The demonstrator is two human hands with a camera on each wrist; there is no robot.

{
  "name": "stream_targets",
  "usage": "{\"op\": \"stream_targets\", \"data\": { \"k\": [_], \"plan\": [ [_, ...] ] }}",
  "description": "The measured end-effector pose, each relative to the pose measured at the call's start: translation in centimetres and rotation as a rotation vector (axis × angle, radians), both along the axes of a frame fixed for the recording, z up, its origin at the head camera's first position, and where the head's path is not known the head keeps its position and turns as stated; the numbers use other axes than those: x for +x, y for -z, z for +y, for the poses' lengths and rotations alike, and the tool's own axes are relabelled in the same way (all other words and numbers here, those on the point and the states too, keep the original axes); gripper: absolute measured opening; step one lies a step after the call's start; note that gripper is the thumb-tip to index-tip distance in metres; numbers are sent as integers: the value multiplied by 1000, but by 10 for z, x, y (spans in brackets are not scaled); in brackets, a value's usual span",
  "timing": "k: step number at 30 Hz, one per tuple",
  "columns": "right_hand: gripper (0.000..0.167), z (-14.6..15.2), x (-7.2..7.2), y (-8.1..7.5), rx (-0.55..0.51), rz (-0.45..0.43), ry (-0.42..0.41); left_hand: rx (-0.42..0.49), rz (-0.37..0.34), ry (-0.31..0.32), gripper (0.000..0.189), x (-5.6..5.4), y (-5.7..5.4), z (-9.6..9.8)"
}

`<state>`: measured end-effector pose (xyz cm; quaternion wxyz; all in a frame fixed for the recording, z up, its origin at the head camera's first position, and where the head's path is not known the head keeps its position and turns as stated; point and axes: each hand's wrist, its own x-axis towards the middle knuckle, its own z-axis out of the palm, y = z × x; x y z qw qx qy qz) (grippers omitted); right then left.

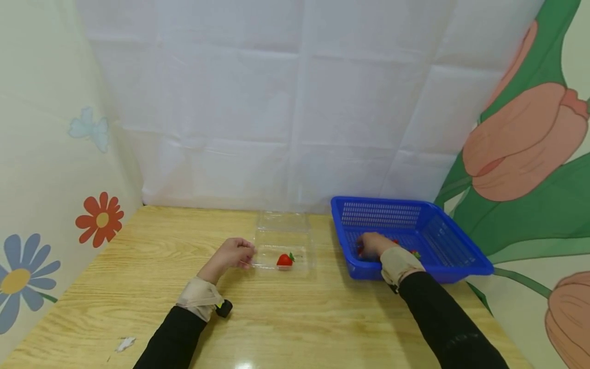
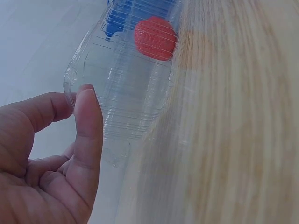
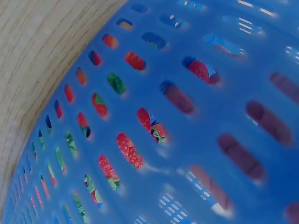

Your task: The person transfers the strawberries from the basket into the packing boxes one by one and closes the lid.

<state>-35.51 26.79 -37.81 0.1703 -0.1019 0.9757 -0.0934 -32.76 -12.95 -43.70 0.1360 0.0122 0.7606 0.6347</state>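
Note:
My left hand [image 1: 230, 254] pinches the near left rim of a clear plastic clamshell box [image 1: 266, 256], thumb on one side and finger on the other in the left wrist view. Inside the box lies one red strawberry [image 1: 284, 261] with a green leafy top; its red body [image 2: 155, 38] shows through the plastic. My right hand [image 1: 375, 243] reaches down into a blue plastic basket [image 1: 338, 225], among strawberries [image 1: 415, 253]. Through the slots of the basket wall, the right wrist view shows several strawberries [image 3: 128, 148] and parts of fingers [image 3: 240, 156]. I cannot tell whether the right fingers hold one.
The box's lid [image 1: 282, 221] stands open toward the white backdrop [image 1: 230, 102]. The wooden table [image 1: 295, 323] extends in front of box and basket. A small white scrap [image 1: 125, 344] lies at the front left. Flower-patterned sheets [image 1: 521, 148] hang at both sides.

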Motion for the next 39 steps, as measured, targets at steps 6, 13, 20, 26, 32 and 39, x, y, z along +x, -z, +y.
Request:
{"op": "stream_targets", "data": {
  "k": [6, 13, 20, 26, 32, 39],
  "plan": [
    [26, 1, -1, 1, 33, 10, -60, -8, 6, 8, 21, 1, -1, 0],
    [18, 2, -3, 3, 47, 17, -79, -2, 13, 3, 20, 1, 1, -1],
    [13, 2, -1, 2, 43, 20, -38, 4, 23, 3, 17, 2, 0, -1],
    [13, 1, 5, -3, 17, 57, -31, 4, 19, 1, 18, 3, 0, 1],
    [11, -2, 8, -17, -30, 117, -59, 9, 8, -2, 21, 2, 1, 2],
    [10, -22, 14, -54, -105, 217, -67, -3, 6, -2, 18, 0, 1, 1]
  ]
}}
